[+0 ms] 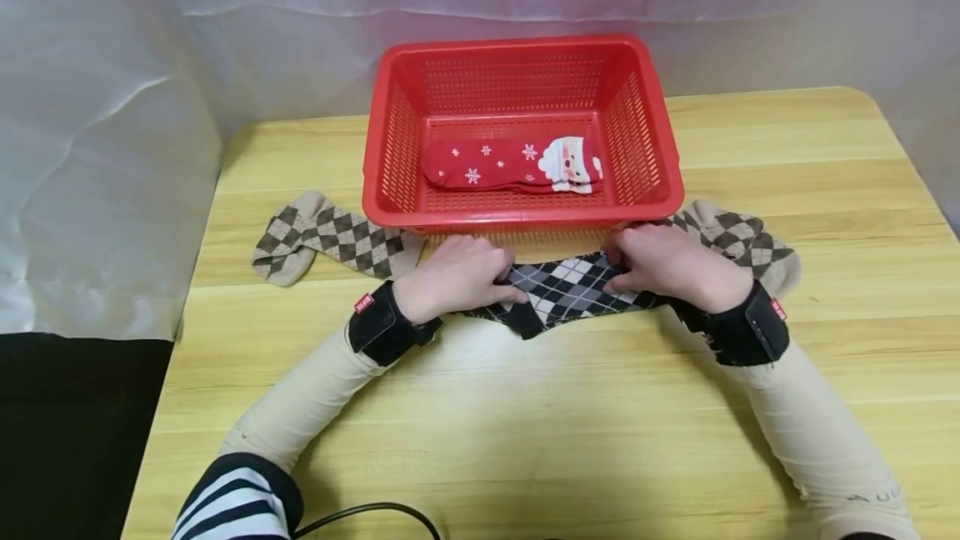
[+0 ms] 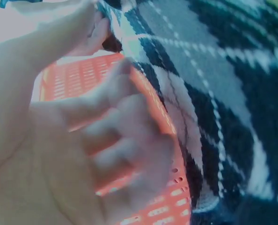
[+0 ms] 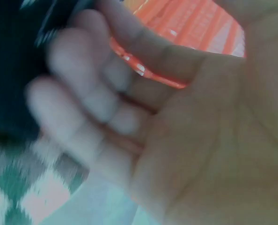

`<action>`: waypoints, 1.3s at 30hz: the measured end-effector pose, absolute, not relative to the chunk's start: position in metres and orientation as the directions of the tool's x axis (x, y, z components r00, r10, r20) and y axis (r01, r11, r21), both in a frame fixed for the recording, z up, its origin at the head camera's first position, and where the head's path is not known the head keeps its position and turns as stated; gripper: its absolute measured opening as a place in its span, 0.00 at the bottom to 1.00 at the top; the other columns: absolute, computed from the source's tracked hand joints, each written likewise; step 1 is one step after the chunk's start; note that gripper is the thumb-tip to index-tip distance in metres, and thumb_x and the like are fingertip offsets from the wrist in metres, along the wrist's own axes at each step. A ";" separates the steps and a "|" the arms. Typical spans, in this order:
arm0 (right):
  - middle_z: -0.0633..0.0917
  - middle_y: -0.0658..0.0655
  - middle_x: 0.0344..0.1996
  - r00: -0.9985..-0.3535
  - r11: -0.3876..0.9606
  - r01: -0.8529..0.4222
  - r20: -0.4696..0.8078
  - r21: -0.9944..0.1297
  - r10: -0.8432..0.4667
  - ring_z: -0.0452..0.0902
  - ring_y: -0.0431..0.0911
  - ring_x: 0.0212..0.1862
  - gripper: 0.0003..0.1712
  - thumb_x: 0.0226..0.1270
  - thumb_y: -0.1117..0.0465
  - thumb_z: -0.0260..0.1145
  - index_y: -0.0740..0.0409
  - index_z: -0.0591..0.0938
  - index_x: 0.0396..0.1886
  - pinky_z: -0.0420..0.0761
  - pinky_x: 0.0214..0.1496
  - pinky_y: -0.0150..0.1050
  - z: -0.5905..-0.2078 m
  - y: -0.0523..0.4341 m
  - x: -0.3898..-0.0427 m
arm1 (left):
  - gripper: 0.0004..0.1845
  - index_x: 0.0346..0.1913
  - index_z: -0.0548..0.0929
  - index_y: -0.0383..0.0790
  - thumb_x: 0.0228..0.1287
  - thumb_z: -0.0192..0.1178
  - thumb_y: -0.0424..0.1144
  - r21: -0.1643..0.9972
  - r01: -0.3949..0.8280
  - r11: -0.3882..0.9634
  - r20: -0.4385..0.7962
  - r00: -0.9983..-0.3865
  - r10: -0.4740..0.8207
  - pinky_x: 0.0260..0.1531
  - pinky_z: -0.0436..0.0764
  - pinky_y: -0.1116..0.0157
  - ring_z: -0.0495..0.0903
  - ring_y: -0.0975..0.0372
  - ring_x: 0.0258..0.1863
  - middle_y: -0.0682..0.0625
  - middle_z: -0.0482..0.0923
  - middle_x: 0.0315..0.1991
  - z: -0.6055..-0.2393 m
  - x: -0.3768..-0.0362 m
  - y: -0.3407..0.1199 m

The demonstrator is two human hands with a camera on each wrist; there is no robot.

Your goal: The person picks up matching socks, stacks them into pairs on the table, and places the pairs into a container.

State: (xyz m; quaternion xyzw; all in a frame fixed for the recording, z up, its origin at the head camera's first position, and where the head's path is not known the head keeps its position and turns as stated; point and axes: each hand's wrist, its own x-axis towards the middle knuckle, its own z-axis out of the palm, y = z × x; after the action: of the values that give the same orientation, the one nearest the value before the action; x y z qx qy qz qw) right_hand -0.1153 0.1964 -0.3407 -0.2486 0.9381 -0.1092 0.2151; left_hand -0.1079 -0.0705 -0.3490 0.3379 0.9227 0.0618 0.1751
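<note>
A black, grey and white argyle sock (image 1: 566, 283) stretches sideways between both hands, in front of the red basket. My left hand (image 1: 459, 275) pinches its left part, thumb on the near side; in the left wrist view the sock's patterned cloth (image 2: 228, 103) fills the right, beside curled fingers (image 2: 143, 117). With the right hand (image 1: 671, 263) I grip the sock's right part. In the right wrist view, dark cloth (image 3: 15, 70) lies at the bent fingertips (image 3: 59, 103). Hands hide both ends of the sock.
Behind the hands stands a red plastic basket (image 1: 525, 217) with a folded red Santa sock (image 1: 495, 165) inside. Beige-and-brown argyle socks lie on the wooden table (image 1: 540, 440), one to the left (image 1: 341, 236), another to the right (image 1: 742, 244). A black cable (image 1: 375, 507) shows at the near edge.
</note>
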 end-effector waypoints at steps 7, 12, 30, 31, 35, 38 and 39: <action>0.81 0.55 0.34 -0.742 0.736 -0.599 -0.125 -0.316 -0.658 0.74 0.47 0.36 0.21 0.50 0.58 0.80 0.60 0.81 0.40 0.78 0.43 0.45 -0.350 0.179 -0.108 | 0.22 0.45 0.80 0.41 0.55 0.72 0.52 0.212 0.669 0.712 -0.133 -0.702 0.700 0.30 0.74 0.66 0.74 0.61 0.34 0.51 0.76 0.39 -0.350 -0.108 -0.071; 0.81 0.56 0.37 -0.739 0.726 -0.619 -0.090 -0.300 -0.668 0.74 0.48 0.38 0.24 0.48 0.58 0.80 0.61 0.80 0.43 0.78 0.46 0.45 -0.356 0.176 -0.107 | 0.27 0.49 0.80 0.40 0.52 0.74 0.52 0.196 0.664 0.721 -0.165 -0.703 0.692 0.39 0.81 0.63 0.76 0.59 0.40 0.48 0.78 0.45 -0.354 -0.110 -0.072; 0.79 0.53 0.35 -0.730 0.756 -0.539 -0.242 -0.371 -0.640 0.73 0.48 0.41 0.27 0.40 0.56 0.83 0.56 0.79 0.40 0.75 0.50 0.46 -0.359 0.170 -0.110 | 0.30 0.46 0.76 0.45 0.46 0.77 0.56 0.286 0.552 0.783 -0.384 -0.683 0.621 0.33 0.75 0.67 0.75 0.63 0.31 0.54 0.78 0.31 -0.354 -0.116 -0.073; 0.79 0.52 0.34 -0.722 0.755 -0.538 -0.257 -0.375 -0.642 0.73 0.48 0.40 0.27 0.40 0.56 0.83 0.56 0.79 0.40 0.74 0.49 0.46 -0.360 0.170 -0.111 | 0.29 0.46 0.77 0.45 0.46 0.77 0.55 0.288 0.546 0.786 -0.392 -0.682 0.617 0.32 0.74 0.67 0.75 0.63 0.30 0.55 0.77 0.29 -0.354 -0.116 -0.074; 0.79 0.50 0.31 -0.691 0.732 -0.557 -0.270 -0.393 -0.671 0.72 0.45 0.37 0.21 0.45 0.55 0.81 0.54 0.80 0.36 0.73 0.44 0.42 -0.360 0.172 -0.111 | 0.19 0.43 0.81 0.44 0.53 0.74 0.49 0.334 0.551 0.765 -0.410 -0.646 0.644 0.27 0.67 0.69 0.70 0.64 0.26 0.56 0.68 0.23 -0.353 -0.116 -0.080; 0.81 0.50 0.32 -0.673 0.695 -0.578 -0.232 -0.427 -0.702 0.72 0.42 0.35 0.13 0.53 0.58 0.76 0.54 0.81 0.34 0.75 0.41 0.40 -0.359 0.175 -0.109 | 0.14 0.43 0.84 0.43 0.57 0.72 0.44 0.382 0.580 0.720 -0.397 -0.600 0.694 0.26 0.67 0.71 0.68 0.64 0.24 0.56 0.68 0.22 -0.351 -0.116 -0.088; 0.81 0.50 0.32 -0.669 0.686 -0.580 -0.223 -0.439 -0.709 0.72 0.41 0.34 0.11 0.55 0.60 0.75 0.54 0.81 0.35 0.75 0.41 0.38 -0.358 0.176 -0.108 | 0.13 0.43 0.84 0.42 0.58 0.71 0.43 0.396 0.589 0.704 -0.390 -0.587 0.710 0.26 0.67 0.71 0.69 0.64 0.24 0.56 0.69 0.22 -0.350 -0.116 -0.091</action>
State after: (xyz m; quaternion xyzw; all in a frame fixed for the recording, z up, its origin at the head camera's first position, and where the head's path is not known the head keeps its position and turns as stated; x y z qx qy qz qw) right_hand -0.1075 0.1760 -0.3579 -0.3589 0.8979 -0.1681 0.1915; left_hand -0.1160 -0.0913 -0.3502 0.3675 0.8836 0.1126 0.2674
